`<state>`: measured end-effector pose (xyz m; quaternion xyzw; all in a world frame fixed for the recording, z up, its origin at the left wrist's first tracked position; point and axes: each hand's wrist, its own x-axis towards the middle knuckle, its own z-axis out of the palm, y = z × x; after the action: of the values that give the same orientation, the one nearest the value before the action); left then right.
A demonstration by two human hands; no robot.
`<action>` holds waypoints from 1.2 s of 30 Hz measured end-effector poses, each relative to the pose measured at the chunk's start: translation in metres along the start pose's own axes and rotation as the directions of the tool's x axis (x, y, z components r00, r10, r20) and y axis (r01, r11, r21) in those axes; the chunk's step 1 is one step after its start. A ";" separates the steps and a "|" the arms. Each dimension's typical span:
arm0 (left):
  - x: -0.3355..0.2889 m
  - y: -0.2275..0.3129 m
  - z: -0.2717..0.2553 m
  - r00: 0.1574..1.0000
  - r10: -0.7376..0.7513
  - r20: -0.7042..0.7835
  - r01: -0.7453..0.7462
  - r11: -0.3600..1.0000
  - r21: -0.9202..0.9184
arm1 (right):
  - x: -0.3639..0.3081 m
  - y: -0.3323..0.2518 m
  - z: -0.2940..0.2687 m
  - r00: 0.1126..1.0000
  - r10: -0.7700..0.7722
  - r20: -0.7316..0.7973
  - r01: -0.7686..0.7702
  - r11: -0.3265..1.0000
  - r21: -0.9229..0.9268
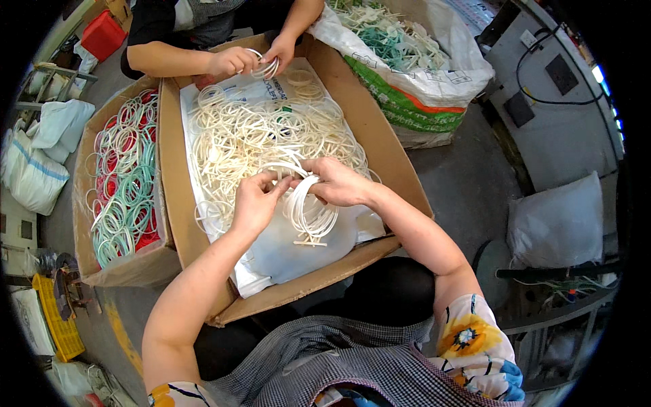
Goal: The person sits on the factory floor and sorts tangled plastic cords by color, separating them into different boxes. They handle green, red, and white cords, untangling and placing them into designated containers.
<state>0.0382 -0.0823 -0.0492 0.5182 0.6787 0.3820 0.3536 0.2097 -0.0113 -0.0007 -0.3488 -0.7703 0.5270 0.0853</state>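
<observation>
My right hand (341, 182) is closed around the top of a bundle of white plastic rings (310, 216), which hangs below the fingers. A small T-shaped stub sticks out at the bundle's lower end. My left hand (254, 203) pinches a white plastic ring (283, 167) close to the right fingertips; how far it is separate from the bundle is hard to make out. Both hands are over the near part of a large cardboard box (298, 288), lined with white sheeting. Inside the box lies a spread pile of cream-white plastic rings (271, 136).
Across the box, another person's hands (252, 61) hold a few white rings. A second carton (129, 264) at left holds green, white and red rings. A woven sack (413, 95) of plastic scraps stands at far right. Grey machinery (549, 108) and a pale sack (559, 220) are further right.
</observation>
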 end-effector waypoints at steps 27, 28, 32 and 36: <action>-0.015 0.032 -0.017 0.927 -0.012 0.375 0.228 0.812 -0.537 | -0.003 0.014 0.006 0.961 -0.225 -0.159 0.267 0.623 0.735; -0.013 0.020 0.000 0.940 0.341 0.019 -0.320 0.896 -0.308 | -0.002 0.014 0.004 0.975 -0.200 -0.098 0.198 0.578 0.792; -0.039 0.055 -0.006 0.908 0.415 -0.058 -0.406 0.906 0.122 | 0.001 0.017 0.001 0.979 -0.154 -0.134 0.203 0.651 0.732; -0.033 0.055 0.003 0.833 0.551 -0.055 -0.535 0.826 0.178 | 0.013 0.039 0.010 0.601 -0.718 -0.351 0.733 0.670 -0.117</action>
<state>0.0720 -0.1040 0.0009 0.6951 0.5482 0.4393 0.1531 0.2122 -0.0026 -0.0419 -0.0964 -0.8041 0.3867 0.4410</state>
